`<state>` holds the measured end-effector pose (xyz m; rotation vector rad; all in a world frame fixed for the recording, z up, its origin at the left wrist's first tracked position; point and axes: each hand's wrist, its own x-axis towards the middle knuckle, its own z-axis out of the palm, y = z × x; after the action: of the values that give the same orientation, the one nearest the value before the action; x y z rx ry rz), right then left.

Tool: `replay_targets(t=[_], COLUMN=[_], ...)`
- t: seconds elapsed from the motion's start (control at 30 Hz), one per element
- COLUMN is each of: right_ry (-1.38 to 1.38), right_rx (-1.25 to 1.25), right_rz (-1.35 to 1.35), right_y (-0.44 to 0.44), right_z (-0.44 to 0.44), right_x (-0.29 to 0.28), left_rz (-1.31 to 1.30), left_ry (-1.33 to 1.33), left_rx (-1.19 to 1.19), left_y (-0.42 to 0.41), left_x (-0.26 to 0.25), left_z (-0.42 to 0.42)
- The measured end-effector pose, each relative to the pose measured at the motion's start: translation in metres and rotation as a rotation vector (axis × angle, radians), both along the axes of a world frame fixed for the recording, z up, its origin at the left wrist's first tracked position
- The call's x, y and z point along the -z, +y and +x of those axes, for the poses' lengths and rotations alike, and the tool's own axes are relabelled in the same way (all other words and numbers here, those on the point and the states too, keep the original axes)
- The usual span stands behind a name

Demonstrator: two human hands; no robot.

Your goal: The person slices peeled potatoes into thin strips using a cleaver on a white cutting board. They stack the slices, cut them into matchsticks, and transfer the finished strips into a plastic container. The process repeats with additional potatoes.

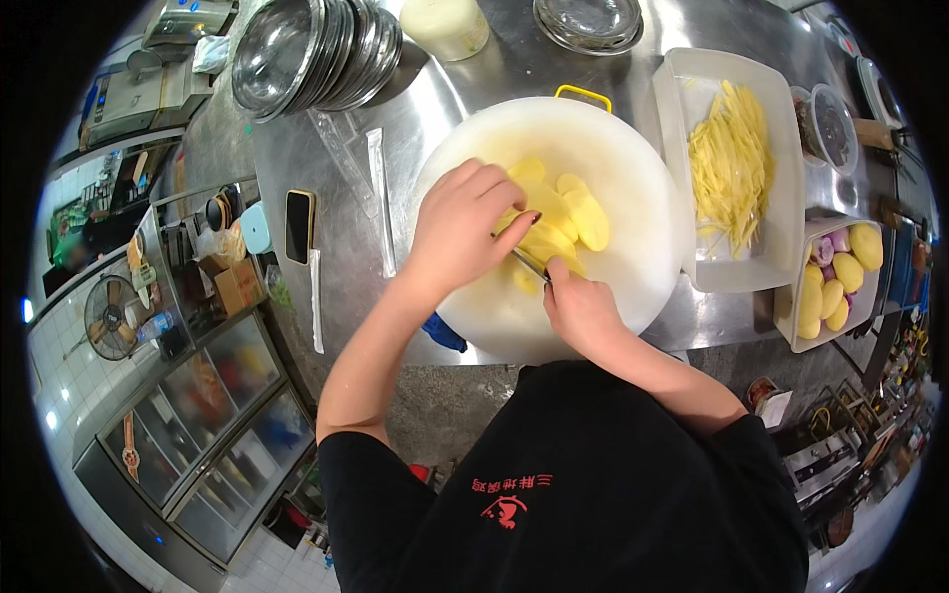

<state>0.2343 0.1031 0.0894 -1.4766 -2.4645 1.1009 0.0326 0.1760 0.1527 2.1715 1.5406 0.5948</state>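
My right hand (pixel 582 304) is closed around the handle of a knife (pixel 530 264), whose blade points up and left among potato slices. My left hand (pixel 474 222) is bent over the slices beside the blade; whether it grips one is hidden under the fingers. Yellow potato slices (pixel 586 215) lie overlapping in the middle of a round white cutting board (pixel 630 282). Right of the board, a white plastic tub (pixel 782 222) holds a heap of potato strips (pixel 730 163). A smaller tub (pixel 799 326) beyond it holds peeled potatoes (pixel 848 271) and purple onions (pixel 821 250).
The steel table (pixel 341 244) bears a phone (pixel 299 227) and wrapped strips at left. Stacked metal bowls (pixel 278 59), a lidded white tub (pixel 445 26) and metal plates (pixel 589 22) stand at its far side. A blue cloth (pixel 445 333) touches the board's near left edge.
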Motion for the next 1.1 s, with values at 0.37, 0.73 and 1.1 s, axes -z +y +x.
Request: replay_targets(t=[0.37, 0.73, 1.1], right_ry=[0.098, 0.057, -0.019], right_rx=[0.046, 0.021, -0.084], right_rz=[-0.42, -0.55, -0.431], right_y=[0.014, 0.023, 0.017], right_z=[-0.003, -0.005, -0.007], right_x=[-0.017, -0.018, -0.016], left_rz=[-0.029, 0.247, 0.264], left_ry=[0.015, 0.074, 0.002], left_rx=[-0.033, -0.253, -0.413], left_y=[-0.08, -0.099, -0.099], left_x=[0.045, 0.054, 0.051], left_z=[-0.023, -0.016, -0.006])
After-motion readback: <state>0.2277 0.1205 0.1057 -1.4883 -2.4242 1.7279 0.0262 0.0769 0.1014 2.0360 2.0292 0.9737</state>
